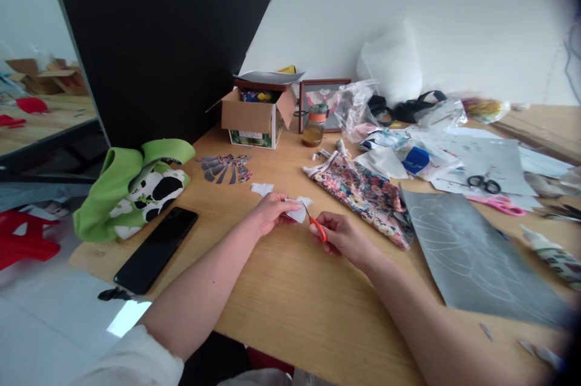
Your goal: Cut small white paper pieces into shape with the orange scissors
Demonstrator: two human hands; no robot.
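Pinching a white paper-like scrap (298, 215) between thumb and fingertips of the left hand (272, 213), probably to steady its edge against the orange-handled scissors (319, 230), gripped by curled fingers of the right hand (339, 233), above the wooden table (281, 289).

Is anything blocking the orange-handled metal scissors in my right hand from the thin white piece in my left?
Nothing visible: the orange-handled scissors in your right hand reach the edge of the thin white piece in your left hand.
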